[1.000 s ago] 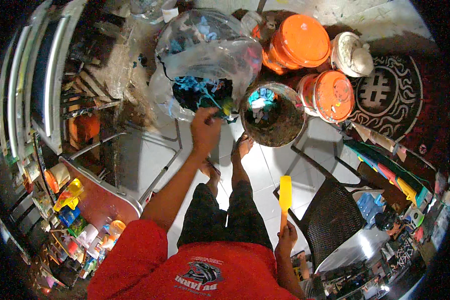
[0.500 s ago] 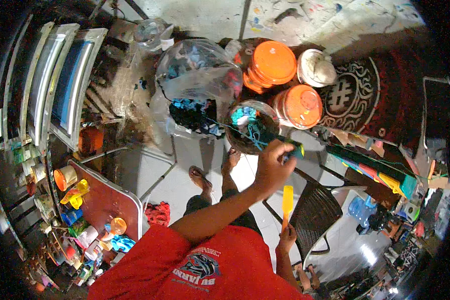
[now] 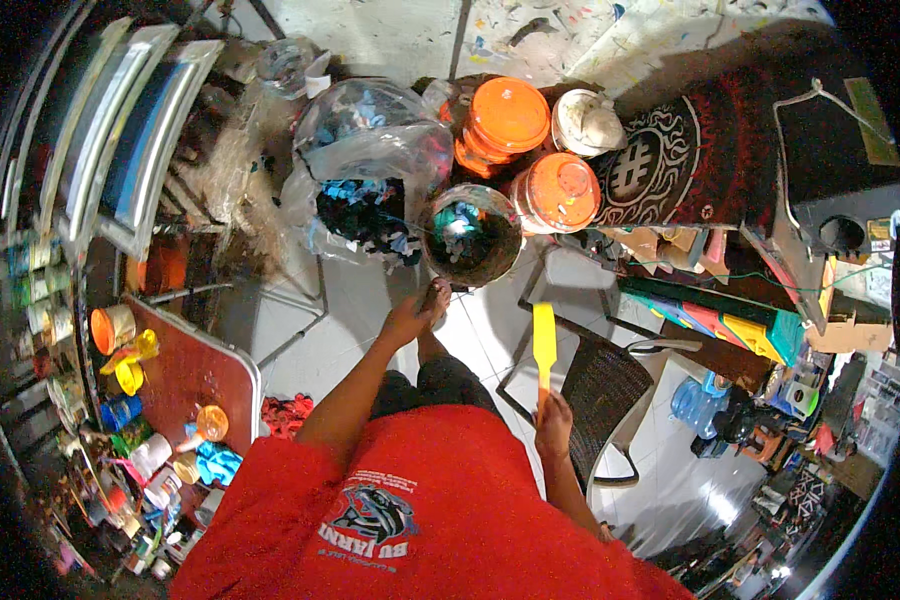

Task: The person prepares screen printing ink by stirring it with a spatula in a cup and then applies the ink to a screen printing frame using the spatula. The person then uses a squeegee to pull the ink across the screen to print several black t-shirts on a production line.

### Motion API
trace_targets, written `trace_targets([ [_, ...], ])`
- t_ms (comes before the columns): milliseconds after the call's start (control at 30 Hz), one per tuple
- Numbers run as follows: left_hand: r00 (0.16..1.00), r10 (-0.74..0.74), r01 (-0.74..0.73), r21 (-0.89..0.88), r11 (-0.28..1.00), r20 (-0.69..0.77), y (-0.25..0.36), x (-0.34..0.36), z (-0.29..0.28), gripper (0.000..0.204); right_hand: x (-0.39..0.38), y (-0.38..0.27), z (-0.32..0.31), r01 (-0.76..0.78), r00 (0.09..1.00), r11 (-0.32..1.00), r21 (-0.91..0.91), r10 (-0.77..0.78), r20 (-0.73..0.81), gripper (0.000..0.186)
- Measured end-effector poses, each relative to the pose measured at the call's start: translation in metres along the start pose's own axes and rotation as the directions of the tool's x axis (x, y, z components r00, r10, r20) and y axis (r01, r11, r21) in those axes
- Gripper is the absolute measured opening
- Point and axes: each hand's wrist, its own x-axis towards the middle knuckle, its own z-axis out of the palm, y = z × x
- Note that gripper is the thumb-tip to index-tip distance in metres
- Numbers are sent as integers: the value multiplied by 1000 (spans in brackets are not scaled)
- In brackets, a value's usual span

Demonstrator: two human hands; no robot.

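Observation:
In my right hand (image 3: 553, 425) is a yellow spatula (image 3: 544, 338), gripped by its orange-brown lower handle with the flat blade pointing up and away from me. My left hand (image 3: 408, 320) hangs just short of a round bin (image 3: 510, 225), its fingers loosely apart and nothing visible in them. Inside that bin lie dark scraps and some pale blue-green ones. To its left, a clear plastic bag (image 3: 370, 110) bulges with coloured scraps, and a black pile of cloth-like pieces (image 3: 362, 215) shows at its opening.
Orange-lidded buckets (image 3: 558, 193) and a white bucket (image 3: 587, 122) stand behind the bin. A dark woven chair (image 3: 605, 395) is right of the spatula. At left are a brown tabletop (image 3: 205, 375) with cups and framed screens (image 3: 160, 140). A red cloth (image 3: 287, 413) lies on the floor.
My left hand has drawn back from the bin's right side toward the left; the dark piece with yellow-green it held is gone from it. The right hand still holds the spatula.

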Motion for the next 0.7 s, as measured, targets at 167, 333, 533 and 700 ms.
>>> trace_targets([
  [167,904,-386,350,-202,915,-182,-37,-196,-8,53,-18,-98,71,-316,872,921,226,188,452,34],
  [333,668,-587,354,-499,791,-458,-86,-397,63,48,-87,-112,146,329,622,944,-28,-194,759,24],
  [533,158,-920,142,-914,381,-359,-98,-607,313,41,-250,-76,195,919,-143,242,313,-534,833,24],
  [700,-464,-859,194,-971,139,-216,-30,-763,595,38,-361,-26,222,890,-259,267,369,-371,892,27],
])
